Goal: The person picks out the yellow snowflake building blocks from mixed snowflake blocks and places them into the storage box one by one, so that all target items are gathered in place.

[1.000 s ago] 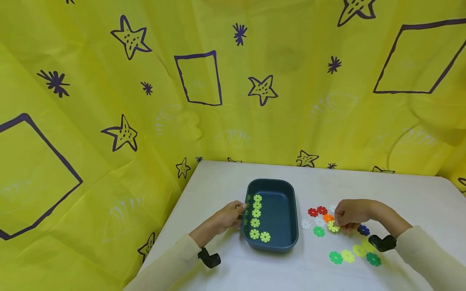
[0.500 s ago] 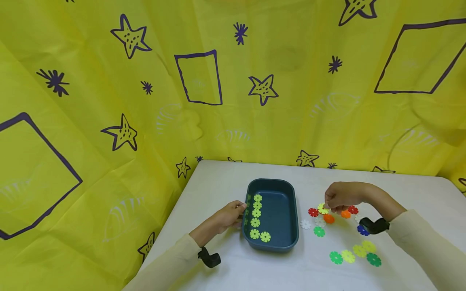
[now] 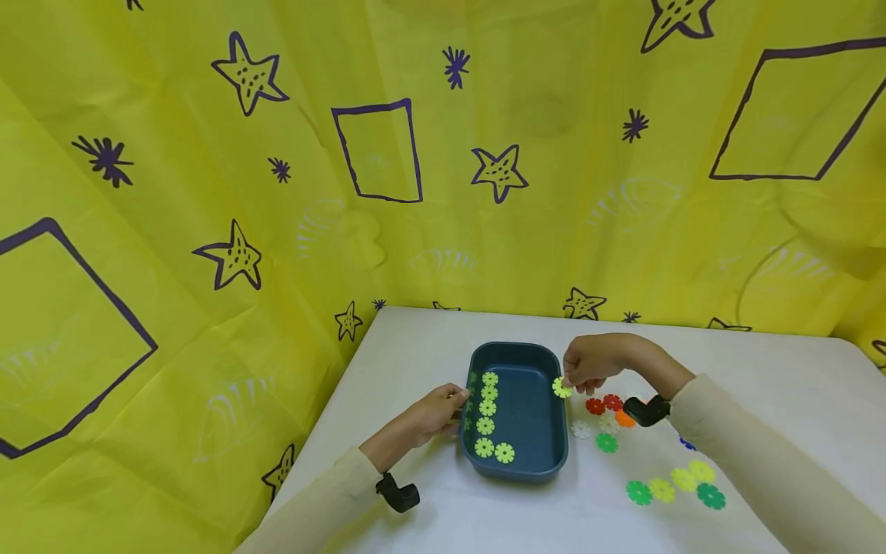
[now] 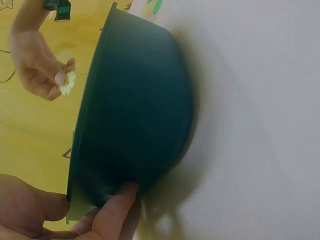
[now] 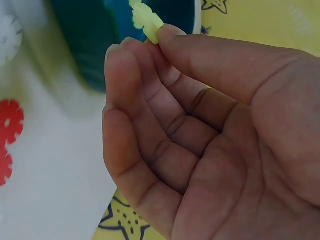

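In the head view a dark teal plastic tub point(image 3: 515, 471) stands on the table. Inside it, several yellow-green flower-shaped discs point(image 3: 487, 408) form an L along the left and near sides. My left hand point(image 3: 434, 412) grips the tub's left side, thumb at the rim and fingers against the outer wall point(image 4: 140, 100). Between thumb and forefinger, my right hand point(image 3: 594, 360) pinches a yellow notched disc point(image 3: 561, 387) over the tub's right rim. The right wrist view shows that disc point(image 5: 146, 21) edge-on at the fingertips, the other fingers curled beneath.
Right of the tub lie loose discs, among them red point(image 3: 594, 406), white point(image 3: 581, 429), orange point(image 3: 625, 418) and green point(image 3: 607, 442). Nearer me is a row of green and yellow discs point(image 3: 661, 489). A yellow patterned sheet point(image 3: 512, 231) hangs behind the white table point(image 3: 408, 346).
My right hand has lifted the yellow disc from the loose pile and carried it left to the tub's right rim. The left hand and the tub have stayed in place.
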`<act>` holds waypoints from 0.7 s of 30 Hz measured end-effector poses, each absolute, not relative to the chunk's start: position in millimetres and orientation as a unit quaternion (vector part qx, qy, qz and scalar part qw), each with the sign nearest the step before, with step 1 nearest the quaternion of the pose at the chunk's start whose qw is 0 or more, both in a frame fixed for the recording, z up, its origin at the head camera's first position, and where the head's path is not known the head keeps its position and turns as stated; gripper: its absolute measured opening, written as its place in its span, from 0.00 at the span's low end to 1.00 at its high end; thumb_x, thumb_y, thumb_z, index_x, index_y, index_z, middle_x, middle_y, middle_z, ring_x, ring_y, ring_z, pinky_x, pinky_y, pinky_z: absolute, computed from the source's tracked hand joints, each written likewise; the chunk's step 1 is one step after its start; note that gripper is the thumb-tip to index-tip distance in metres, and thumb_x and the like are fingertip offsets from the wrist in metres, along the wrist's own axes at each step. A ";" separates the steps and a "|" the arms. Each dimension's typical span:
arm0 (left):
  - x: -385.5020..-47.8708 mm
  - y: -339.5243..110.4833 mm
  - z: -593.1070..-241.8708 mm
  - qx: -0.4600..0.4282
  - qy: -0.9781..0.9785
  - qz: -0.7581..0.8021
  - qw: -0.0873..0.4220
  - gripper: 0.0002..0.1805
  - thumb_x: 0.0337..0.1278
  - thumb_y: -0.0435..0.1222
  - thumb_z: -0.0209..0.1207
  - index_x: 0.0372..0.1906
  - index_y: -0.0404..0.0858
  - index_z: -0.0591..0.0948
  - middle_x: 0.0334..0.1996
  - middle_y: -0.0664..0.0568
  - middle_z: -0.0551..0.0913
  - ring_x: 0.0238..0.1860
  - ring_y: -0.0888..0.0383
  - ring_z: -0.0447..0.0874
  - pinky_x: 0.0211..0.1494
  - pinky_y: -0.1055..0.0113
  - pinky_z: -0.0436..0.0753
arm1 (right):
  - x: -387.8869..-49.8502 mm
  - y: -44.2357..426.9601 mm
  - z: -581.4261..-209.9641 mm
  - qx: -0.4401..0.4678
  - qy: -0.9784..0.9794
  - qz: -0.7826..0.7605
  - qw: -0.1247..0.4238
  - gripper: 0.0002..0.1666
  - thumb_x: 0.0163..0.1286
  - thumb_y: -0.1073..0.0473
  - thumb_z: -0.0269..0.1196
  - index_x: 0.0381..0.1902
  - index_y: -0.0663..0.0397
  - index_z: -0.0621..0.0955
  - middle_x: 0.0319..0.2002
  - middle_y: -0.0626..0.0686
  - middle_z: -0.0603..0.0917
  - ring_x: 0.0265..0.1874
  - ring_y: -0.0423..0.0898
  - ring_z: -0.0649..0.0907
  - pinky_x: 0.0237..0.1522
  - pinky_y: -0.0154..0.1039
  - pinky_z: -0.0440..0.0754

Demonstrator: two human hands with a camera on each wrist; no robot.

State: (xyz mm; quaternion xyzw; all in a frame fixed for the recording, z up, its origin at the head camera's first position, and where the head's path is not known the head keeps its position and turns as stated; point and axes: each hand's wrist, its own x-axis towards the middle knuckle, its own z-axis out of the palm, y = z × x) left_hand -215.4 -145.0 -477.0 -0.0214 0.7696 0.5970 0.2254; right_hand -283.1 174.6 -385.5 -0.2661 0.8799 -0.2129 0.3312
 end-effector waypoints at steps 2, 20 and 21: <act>-215.2 -144.8 -477.5 -0.021 0.769 0.598 0.226 0.16 0.87 0.40 0.47 0.59 0.30 0.74 0.51 0.42 0.80 0.52 0.51 0.82 0.55 0.58 0.86 | -285.6 165.5 -386.7 -0.282 0.877 -0.206 0.331 0.11 0.77 0.59 0.66 0.33 0.57 0.84 0.31 0.51 0.86 0.29 0.42 0.84 0.39 0.38 0.85; -214.3 -145.5 -476.1 -0.013 0.769 0.597 0.229 0.18 0.87 0.41 0.47 0.60 0.30 0.73 0.53 0.41 0.80 0.53 0.50 0.82 0.54 0.59 0.86 | -289.1 98.1 -409.7 -0.288 0.885 -0.117 0.347 0.13 0.78 0.57 0.66 0.31 0.55 0.86 0.28 0.49 0.88 0.28 0.41 0.86 0.35 0.34 0.83; -214.4 -145.5 -475.8 -0.012 0.769 0.596 0.229 0.18 0.87 0.41 0.47 0.61 0.29 0.73 0.54 0.40 0.80 0.53 0.50 0.82 0.54 0.59 0.86 | -288.9 95.7 -410.3 -0.289 0.885 -0.113 0.347 0.13 0.78 0.57 0.65 0.32 0.55 0.87 0.28 0.49 0.88 0.28 0.41 0.86 0.35 0.34 0.84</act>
